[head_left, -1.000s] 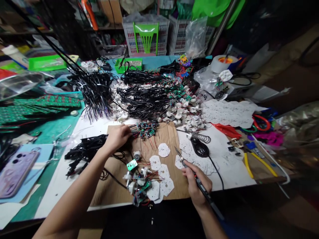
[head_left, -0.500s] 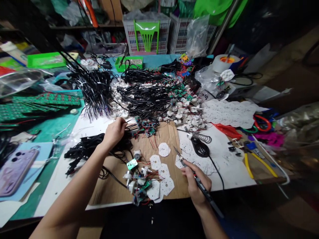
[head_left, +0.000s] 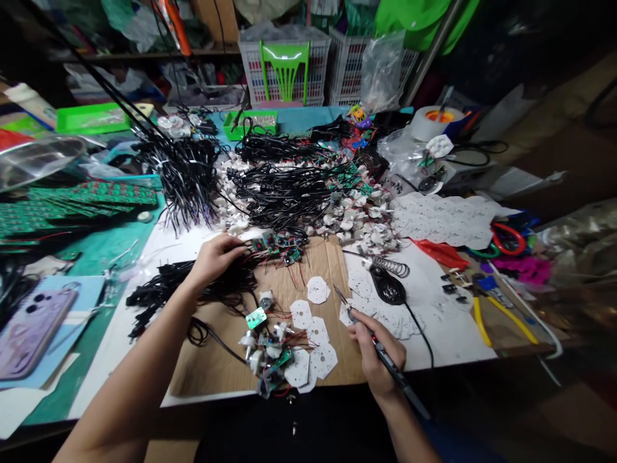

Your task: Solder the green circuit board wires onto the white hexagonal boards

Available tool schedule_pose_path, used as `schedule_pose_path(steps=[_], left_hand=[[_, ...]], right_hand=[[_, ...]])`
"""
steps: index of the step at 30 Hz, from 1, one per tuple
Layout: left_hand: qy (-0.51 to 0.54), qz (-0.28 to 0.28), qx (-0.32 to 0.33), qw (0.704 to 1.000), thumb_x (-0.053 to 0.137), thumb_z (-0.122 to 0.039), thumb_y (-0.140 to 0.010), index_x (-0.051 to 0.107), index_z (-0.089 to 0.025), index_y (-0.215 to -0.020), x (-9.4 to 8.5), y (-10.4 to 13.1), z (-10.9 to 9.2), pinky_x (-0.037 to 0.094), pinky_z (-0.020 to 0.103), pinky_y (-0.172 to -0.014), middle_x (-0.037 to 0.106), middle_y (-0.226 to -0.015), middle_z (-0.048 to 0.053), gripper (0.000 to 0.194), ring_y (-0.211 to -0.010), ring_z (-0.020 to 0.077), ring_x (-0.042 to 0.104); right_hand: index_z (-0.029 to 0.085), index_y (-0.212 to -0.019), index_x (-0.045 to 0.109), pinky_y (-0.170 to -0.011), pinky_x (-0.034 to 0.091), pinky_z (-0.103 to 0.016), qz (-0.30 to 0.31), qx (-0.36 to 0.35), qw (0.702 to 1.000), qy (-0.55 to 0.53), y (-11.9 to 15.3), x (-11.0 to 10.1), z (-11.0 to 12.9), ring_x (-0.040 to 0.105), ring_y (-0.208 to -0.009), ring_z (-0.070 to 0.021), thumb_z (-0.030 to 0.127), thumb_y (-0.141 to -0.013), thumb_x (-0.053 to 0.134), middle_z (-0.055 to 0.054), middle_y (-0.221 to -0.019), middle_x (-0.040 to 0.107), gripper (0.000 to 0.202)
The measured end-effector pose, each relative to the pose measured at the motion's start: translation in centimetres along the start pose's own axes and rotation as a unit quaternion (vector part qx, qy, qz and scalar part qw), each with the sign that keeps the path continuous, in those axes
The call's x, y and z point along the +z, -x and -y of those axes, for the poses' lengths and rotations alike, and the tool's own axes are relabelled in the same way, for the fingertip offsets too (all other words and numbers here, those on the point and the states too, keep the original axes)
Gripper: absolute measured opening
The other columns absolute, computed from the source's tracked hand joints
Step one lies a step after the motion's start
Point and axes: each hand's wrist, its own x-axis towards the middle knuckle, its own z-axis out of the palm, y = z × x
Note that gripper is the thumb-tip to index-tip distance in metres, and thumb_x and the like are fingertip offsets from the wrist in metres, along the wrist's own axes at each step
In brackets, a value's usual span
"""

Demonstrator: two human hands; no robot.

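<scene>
Cardboard [head_left: 212,373], in the head view, lies at the bench's near edge. Right hand [head_left: 378,357]: closed around a soldering iron [head_left: 398,378], its tip near the white discs [head_left: 322,361]. Left hand [head_left: 216,258]: fingertips at the wires beside the circuit boards [head_left: 286,248], which lie along the cardboard's far edge; whether it grips or merely touches cannot be told. Black cables [head_left: 159,290] lie bunched beside the left forearm; a black spring-topped holder [head_left: 387,284] stands beyond the iron.
</scene>
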Motion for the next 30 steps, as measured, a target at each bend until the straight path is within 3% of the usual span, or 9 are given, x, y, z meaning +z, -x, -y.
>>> schedule_pose_path(steps=[4, 8, 10, 12, 14, 18, 23, 27, 30], left_hand=[[0.019, -0.137, -0.086, 0.987, 0.062, -0.048, -0.087, 0.069, -0.019, -0.091, 0.4, 0.0, -0.1, 0.051, 0.034, -0.080, 0.068, -0.088, 0.005, 0.030, -0.081, 0.0205, 0.063], [-0.113, -0.180, -0.016, 0.977, 0.064, -0.039, -0.089, 0.069, -0.019, -0.101, 1.2, 0.7, -2.2, 0.050, 0.039, -0.090, 0.068, -0.099, 0.011, 0.024, -0.098, 0.0265, 0.063], [-0.157, -0.130, 0.035, 0.978, 0.060, -0.033, -0.092, 0.069, -0.020, -0.095, 2.0, 1.4, -3.4, 0.049, 0.036, -0.085, 0.068, -0.095, 0.010, 0.016, -0.094, 0.0258, 0.063], [-0.180, -0.027, 0.073, 0.981, 0.057, -0.028, -0.093, 0.069, -0.022, -0.087, 3.1, 2.2, -4.1, 0.048, 0.033, -0.077, 0.069, -0.087, 0.008, 0.015, -0.085, 0.0232, 0.064], [-0.203, 0.040, 0.083, 0.975, 0.054, -0.025, -0.094, 0.071, -0.022, -0.084, 4.4, 2.7, -4.3, 0.047, 0.032, -0.073, 0.070, -0.084, 0.008, 0.020, -0.083, 0.0232, 0.064], [-0.235, 0.027, 0.091, 0.967, 0.047, -0.022, -0.098, 0.073, -0.020, -0.096, 6.1, 3.1, -3.6, 0.049, 0.036, -0.079, 0.070, -0.097, 0.013, 0.026, -0.092, 0.0269, 0.065], [-0.244, 0.021, 0.077, 0.967, 0.048, -0.024, -0.098, 0.070, -0.020, -0.113, 6.1, 3.0, -3.7, 0.049, 0.035, -0.076, 0.066, -0.107, 0.013, 0.026, -0.095, 0.0268, 0.066], [-0.246, 0.014, 0.078, 0.966, 0.049, -0.023, -0.098, 0.070, -0.019, -0.109, 5.4, 3.4, -4.7, 0.047, 0.034, -0.072, 0.065, -0.105, 0.013, 0.024, -0.090, 0.0258, 0.064], [-0.232, 0.040, 0.154, 0.960, 0.048, -0.021, -0.098, 0.072, -0.020, -0.096, 5.3, 3.7, -5.7, 0.046, 0.034, -0.076, 0.065, -0.093, 0.011, 0.024, -0.086, 0.0239, 0.061]], right_hand=[[0.020, -0.108, 0.078, -0.067, 0.066, -0.030, 0.003, -0.005, 1.000, -0.002, 0.0, 0.0, 0.1, 0.077, -0.061, -0.0179, 0.027, -0.101, 0.060, -0.005, -0.086, 0.083, 0.021], [0.020, -0.109, 0.078, -0.069, 0.067, -0.030, 0.004, -0.008, 1.000, -0.003, -0.1, -0.1, 0.2, 0.078, -0.063, -0.0181, 0.025, -0.100, 0.060, -0.005, -0.088, 0.083, 0.021], [0.020, -0.110, 0.078, -0.070, 0.067, -0.031, 0.004, -0.007, 1.000, -0.001, -0.1, -0.2, 0.2, 0.078, -0.063, -0.0180, 0.025, -0.100, 0.060, -0.005, -0.089, 0.083, 0.021], [0.020, -0.110, 0.078, -0.070, 0.067, -0.030, 0.004, -0.008, 1.000, -0.002, -0.1, -0.2, 0.2, 0.078, -0.063, -0.0177, 0.025, -0.100, 0.060, -0.005, -0.089, 0.083, 0.021], [0.020, -0.110, 0.078, -0.070, 0.067, -0.030, 0.002, -0.009, 1.000, -0.004, 0.0, -0.2, 0.1, 0.078, -0.063, -0.0177, 0.025, -0.100, 0.060, -0.005, -0.089, 0.083, 0.021], [0.020, -0.110, 0.078, -0.070, 0.067, -0.031, 0.010, -0.007, 1.000, -0.006, 0.0, -0.3, 0.1, 0.078, -0.063, -0.0179, 0.025, -0.100, 0.060, -0.005, -0.088, 0.083, 0.021], [0.020, -0.112, 0.078, -0.067, 0.067, -0.031, 0.003, 0.013, 1.000, 0.003, 0.1, -1.1, -0.4, 0.077, -0.062, -0.0180, 0.029, -0.101, 0.060, -0.006, -0.088, 0.083, 0.023], [0.019, -0.111, 0.080, -0.062, 0.067, -0.030, -0.035, 0.047, 0.998, 0.013, 0.1, -2.0, -0.7, 0.076, -0.061, -0.0184, 0.033, -0.101, 0.061, -0.005, -0.082, 0.082, 0.025], [0.018, -0.110, 0.081, -0.059, 0.066, -0.028, -0.078, 0.069, 0.994, 0.018, -0.1, -2.6, -0.8, 0.076, -0.058, -0.0180, 0.034, -0.100, 0.063, -0.005, -0.078, 0.081, 0.026]])
